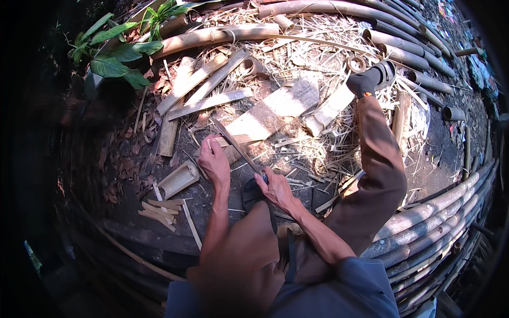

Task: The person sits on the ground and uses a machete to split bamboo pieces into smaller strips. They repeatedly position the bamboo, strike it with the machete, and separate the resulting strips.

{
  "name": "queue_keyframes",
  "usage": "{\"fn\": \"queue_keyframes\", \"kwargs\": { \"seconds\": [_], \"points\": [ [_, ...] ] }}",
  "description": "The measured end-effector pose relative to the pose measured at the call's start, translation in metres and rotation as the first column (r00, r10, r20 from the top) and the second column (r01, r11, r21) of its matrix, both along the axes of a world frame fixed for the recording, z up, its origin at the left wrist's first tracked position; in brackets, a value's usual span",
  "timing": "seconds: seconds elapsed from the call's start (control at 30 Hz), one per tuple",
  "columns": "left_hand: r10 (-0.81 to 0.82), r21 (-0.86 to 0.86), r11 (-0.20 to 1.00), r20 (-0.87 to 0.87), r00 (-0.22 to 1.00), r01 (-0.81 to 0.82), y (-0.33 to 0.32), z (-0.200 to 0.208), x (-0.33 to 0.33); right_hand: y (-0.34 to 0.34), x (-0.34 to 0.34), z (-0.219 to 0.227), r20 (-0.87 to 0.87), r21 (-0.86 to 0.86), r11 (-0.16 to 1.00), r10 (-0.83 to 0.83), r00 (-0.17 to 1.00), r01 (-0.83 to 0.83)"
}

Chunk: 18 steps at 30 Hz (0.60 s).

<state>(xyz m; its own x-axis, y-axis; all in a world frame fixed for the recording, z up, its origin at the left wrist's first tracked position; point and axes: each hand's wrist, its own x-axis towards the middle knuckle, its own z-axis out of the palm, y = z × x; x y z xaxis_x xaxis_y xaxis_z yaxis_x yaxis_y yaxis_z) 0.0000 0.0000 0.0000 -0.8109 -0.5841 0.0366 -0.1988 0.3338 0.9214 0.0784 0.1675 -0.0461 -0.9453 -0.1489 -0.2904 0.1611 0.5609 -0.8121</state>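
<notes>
My right hand [277, 190] is closed round the handle of a long knife [243, 152], whose blade slants up and to the left. My left hand [214, 161] pinches a short bamboo strip [236, 139] near its left end. The blade crosses over this strip just beyond my left fingers; whether it touches or cuts in, I cannot tell. Beyond the strip lies a flat, pale wooden board [275, 110]. Left of my left hand rests a cut bamboo section [179, 179], with a small pile of split bamboo pieces [160, 212] nearer to me.
Split bamboo slats [193, 82] lie at the far left, by a leafy plant [108, 61]. Bamboo shavings [313, 58] cover the ground ahead. My outstretched right leg [379, 148] reaches forward. Bamboo poles [424, 217] are stacked at the right, with more poles [395, 45] at the far right.
</notes>
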Motion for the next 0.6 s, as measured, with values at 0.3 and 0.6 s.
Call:
{"fn": "queue_keyframes", "kwargs": {
  "seconds": [0.3,0.6],
  "points": [
    [-0.022,0.108,0.994,-0.068,0.997,0.029,0.027,0.002,0.002,0.03,0.015,-0.051,0.112,0.053,0.981,-0.191,0.975,0.186],
    [-0.315,0.349,0.835,-0.332,0.889,0.426,0.044,-0.033,-0.033,0.049,-0.01,0.019,0.255,-0.204,0.934,-0.24,0.937,0.295]
  ]
}}
